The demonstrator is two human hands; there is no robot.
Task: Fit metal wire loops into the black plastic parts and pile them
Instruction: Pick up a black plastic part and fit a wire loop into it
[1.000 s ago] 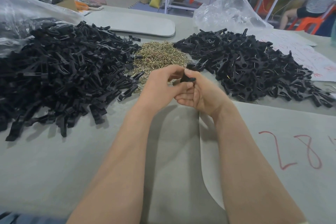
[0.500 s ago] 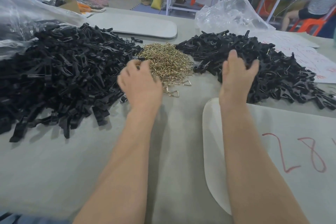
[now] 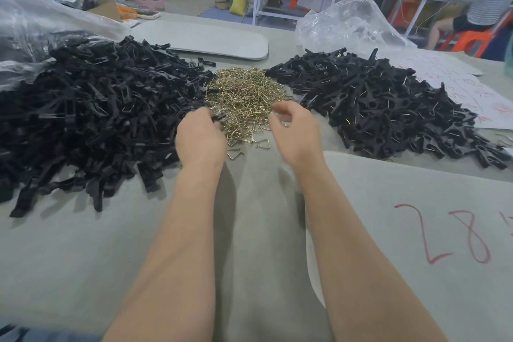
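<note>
Wire loops (image 3: 244, 97) are heaped between unfitted black parts (image 3: 97, 108) and fitted pile (image 3: 388, 103), directly ahead; one black part (image 3: 218, 117) appears pinched by left hand (image 3: 200, 137); right hand (image 3: 295, 130), nearer the loops, is curled, contents undeterminable.

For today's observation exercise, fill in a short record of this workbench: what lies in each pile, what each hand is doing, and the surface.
Left pile: black plastic parts, no wire showing
Middle pile: brass-coloured wire loops
Right pile: black parts with wire glinting in them
Left hand: pinches a black plastic part at the left pile's edge
Right hand: fingers curled over the loops' near edge; whether it holds one cannot be told
Surface: grey table
</note>
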